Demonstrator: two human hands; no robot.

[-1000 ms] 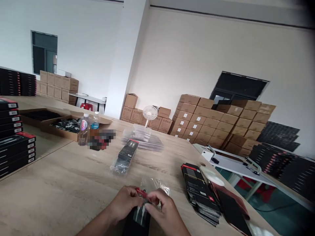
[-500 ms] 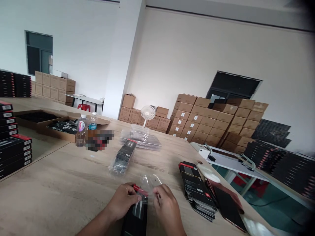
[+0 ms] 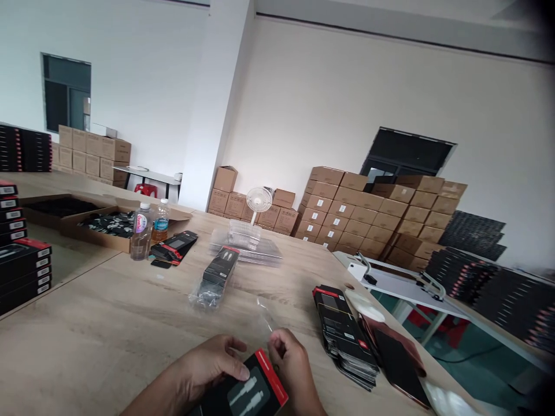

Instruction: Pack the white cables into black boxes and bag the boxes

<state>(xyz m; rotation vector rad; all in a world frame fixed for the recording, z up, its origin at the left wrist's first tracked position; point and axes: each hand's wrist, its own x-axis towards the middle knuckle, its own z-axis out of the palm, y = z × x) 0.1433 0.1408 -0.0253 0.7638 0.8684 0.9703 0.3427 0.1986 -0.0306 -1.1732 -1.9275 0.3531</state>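
Observation:
My left hand (image 3: 208, 367) grips a flat black box with a red end strip (image 3: 251, 393), which shows two white cables in a window. It lies low at the frame's bottom edge. My right hand (image 3: 288, 361) pinches the edge of a clear plastic bag (image 3: 265, 315) that rises just above the box's red end. Both hands rest over the wooden table (image 3: 108, 329).
A bagged black box (image 3: 217, 274) lies ahead, with a pile of clear bags (image 3: 247, 245) behind it. A stack of black boxes (image 3: 347, 338) sits to the right, two bottles (image 3: 143, 228) and open cartons (image 3: 99, 225) to the left. Stacked cardboard boxes line the far wall.
The black box has dropped lower and turned face up in my left hand. My right hand has come off the box's red end and now holds only the clear bag.

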